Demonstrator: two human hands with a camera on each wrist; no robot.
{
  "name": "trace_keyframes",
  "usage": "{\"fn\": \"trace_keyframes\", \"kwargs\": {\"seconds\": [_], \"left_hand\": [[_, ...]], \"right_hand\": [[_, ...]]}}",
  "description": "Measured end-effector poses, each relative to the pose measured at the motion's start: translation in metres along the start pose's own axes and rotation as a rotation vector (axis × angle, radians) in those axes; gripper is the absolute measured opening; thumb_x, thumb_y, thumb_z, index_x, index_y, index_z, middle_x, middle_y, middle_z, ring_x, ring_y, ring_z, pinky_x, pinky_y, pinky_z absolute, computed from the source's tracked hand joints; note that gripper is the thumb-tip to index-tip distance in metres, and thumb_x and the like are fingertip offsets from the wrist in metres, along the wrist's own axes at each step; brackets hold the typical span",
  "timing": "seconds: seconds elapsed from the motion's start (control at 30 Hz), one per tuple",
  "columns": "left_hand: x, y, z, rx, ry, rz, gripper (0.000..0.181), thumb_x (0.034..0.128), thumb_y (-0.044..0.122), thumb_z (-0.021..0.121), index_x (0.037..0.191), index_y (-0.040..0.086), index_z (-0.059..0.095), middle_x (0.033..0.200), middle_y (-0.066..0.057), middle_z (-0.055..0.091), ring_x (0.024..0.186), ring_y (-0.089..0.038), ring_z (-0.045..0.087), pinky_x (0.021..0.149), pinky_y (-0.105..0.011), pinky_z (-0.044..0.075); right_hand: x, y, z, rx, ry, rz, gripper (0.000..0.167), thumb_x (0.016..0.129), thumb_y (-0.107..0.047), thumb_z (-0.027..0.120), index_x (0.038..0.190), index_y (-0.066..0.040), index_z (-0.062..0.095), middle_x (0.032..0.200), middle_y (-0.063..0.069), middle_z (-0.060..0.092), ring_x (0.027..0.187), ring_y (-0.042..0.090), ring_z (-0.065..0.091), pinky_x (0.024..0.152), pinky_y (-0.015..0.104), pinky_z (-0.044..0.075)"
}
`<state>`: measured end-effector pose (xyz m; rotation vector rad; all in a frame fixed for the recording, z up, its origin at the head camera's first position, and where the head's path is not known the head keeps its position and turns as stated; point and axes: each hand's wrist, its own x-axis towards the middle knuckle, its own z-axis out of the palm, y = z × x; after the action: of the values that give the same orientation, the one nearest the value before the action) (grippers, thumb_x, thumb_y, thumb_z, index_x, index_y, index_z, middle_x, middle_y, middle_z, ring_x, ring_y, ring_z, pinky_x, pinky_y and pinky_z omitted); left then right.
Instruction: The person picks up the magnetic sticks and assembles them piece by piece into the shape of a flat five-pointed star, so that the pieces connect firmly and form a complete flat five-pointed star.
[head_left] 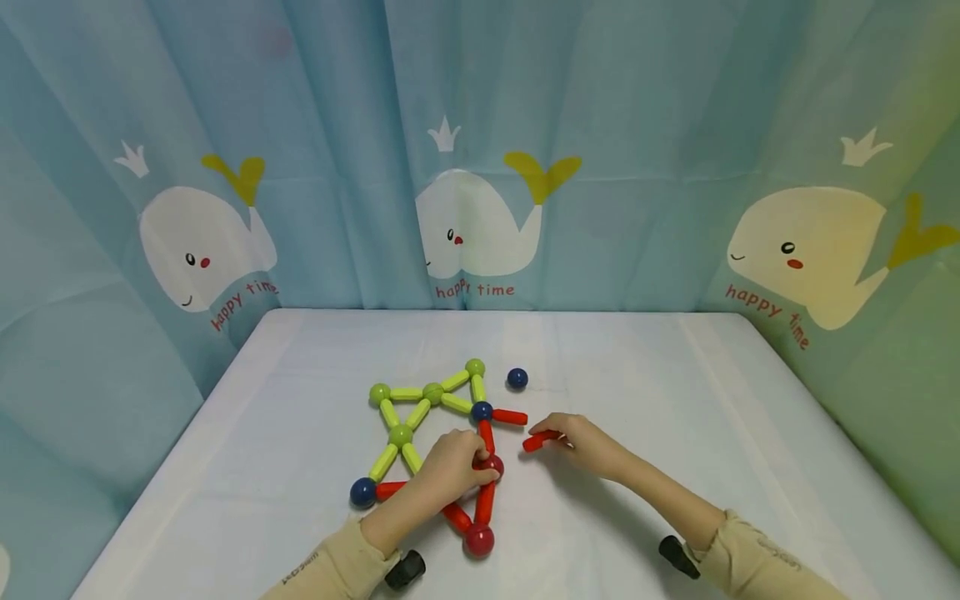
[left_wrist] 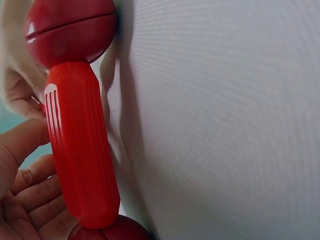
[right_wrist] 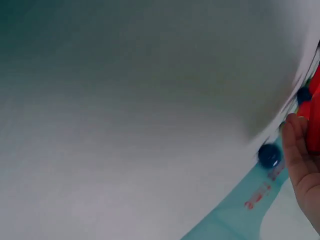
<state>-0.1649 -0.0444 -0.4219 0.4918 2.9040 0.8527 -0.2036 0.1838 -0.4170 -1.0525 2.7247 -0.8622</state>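
On the white table lies a flat frame of magnetic sticks and balls, with green sticks at the back and red sticks at the front. My left hand grips a red ball on the frame's right side, thumb and fingers about it. The left wrist view shows a red stick between two red balls close up, partly covering that hand. Right of the frame, my right hand pinches a loose red stick just above the table. Another red stick juts right from a blue ball.
A loose blue ball sits behind the frame. Another blue ball forms its left front corner, and a red ball its front tip. A blue curtain with whales hangs beyond the table's back edge.
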Motion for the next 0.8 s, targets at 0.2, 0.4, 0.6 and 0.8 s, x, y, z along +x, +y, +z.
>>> {"fn": "trace_keyframes", "kwargs": {"seconds": [0.2, 0.4, 0.6, 0.8], "left_hand": [[-0.001, 0.000, 0.001, 0.002, 0.001, 0.012, 0.022, 0.0757, 0.020, 0.079, 0.068, 0.008, 0.062, 0.063, 0.005, 0.050, 0.060, -0.008, 0.041, 0.054, -0.018, 0.035], [0.000, 0.000, 0.000, -0.007, 0.007, 0.016, 0.021, 0.0757, 0.019, 0.079, 0.068, 0.008, 0.063, 0.061, 0.005, 0.050, 0.058, -0.008, 0.041, 0.053, -0.018, 0.034], [-0.001, -0.001, -0.001, -0.014, 0.007, 0.014, 0.019, 0.0756, 0.019, 0.079, 0.070, 0.007, 0.066, 0.062, 0.004, 0.053, 0.059, -0.008, 0.043, 0.053, -0.018, 0.036], [0.000, 0.000, -0.001, -0.009, 0.006, 0.019, 0.019, 0.0758, 0.019, 0.079, 0.069, 0.007, 0.066, 0.062, 0.004, 0.053, 0.059, -0.007, 0.042, 0.053, -0.018, 0.036]], "right_hand": [[0.007, -0.013, 0.012, 0.117, -0.053, -0.013, 0.019, 0.087, 0.004, 0.059, 0.105, 0.003, 0.065, 0.102, 0.014, 0.069, 0.093, 0.026, 0.063, 0.081, 0.034, 0.054], [0.014, -0.020, 0.017, 0.110, -0.080, -0.003, 0.016, 0.087, 0.004, 0.059, 0.101, 0.001, 0.066, 0.093, 0.008, 0.068, 0.081, 0.013, 0.057, 0.076, 0.022, 0.051], [0.017, -0.022, 0.016, 0.100, -0.096, -0.028, 0.012, 0.085, 0.003, 0.063, 0.096, -0.001, 0.067, 0.085, 0.004, 0.067, 0.075, 0.007, 0.052, 0.071, 0.019, 0.047], [0.020, -0.015, 0.016, 0.075, -0.112, -0.060, 0.010, 0.085, 0.000, 0.064, 0.095, -0.002, 0.068, 0.086, 0.004, 0.069, 0.077, 0.007, 0.056, 0.073, 0.021, 0.049]]}}
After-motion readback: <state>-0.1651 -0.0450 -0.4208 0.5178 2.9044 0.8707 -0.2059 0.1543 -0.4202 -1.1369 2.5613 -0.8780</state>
